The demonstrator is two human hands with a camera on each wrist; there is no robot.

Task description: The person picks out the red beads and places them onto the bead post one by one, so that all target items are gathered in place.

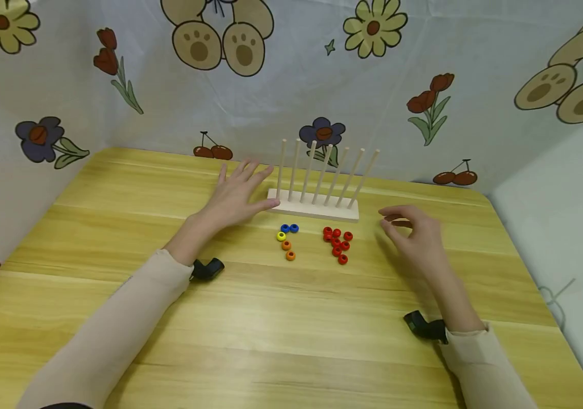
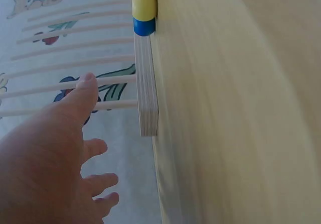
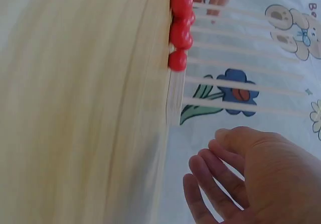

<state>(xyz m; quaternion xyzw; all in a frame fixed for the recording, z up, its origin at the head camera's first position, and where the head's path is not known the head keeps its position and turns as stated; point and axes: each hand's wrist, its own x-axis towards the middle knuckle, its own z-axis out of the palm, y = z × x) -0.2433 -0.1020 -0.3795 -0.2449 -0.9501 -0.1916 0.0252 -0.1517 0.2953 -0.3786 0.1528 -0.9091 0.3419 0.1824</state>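
A pale wooden rack (image 1: 322,211) with several upright thin pegs stands toward the back of the table. My left hand (image 1: 237,196) is at its left end, fingers spread, the thumb tip overlapping the base's corner in the head view. To the right of the rack, my right hand (image 1: 416,236) hovers with fingers loosely bent and nothing between them. In front of the base lie several red beads (image 1: 336,242) in a cluster. Left of them are two blue beads (image 1: 294,228), a yellow bead (image 1: 281,236) and two orange beads (image 1: 290,255).
The wood-grain table (image 1: 291,329) ends at a patterned cloth (image 1: 281,108) hanging behind the rack. Black wrist devices (image 1: 424,326) sit at both sleeve cuffs. A white surface (image 1: 567,227) borders the table's right edge.
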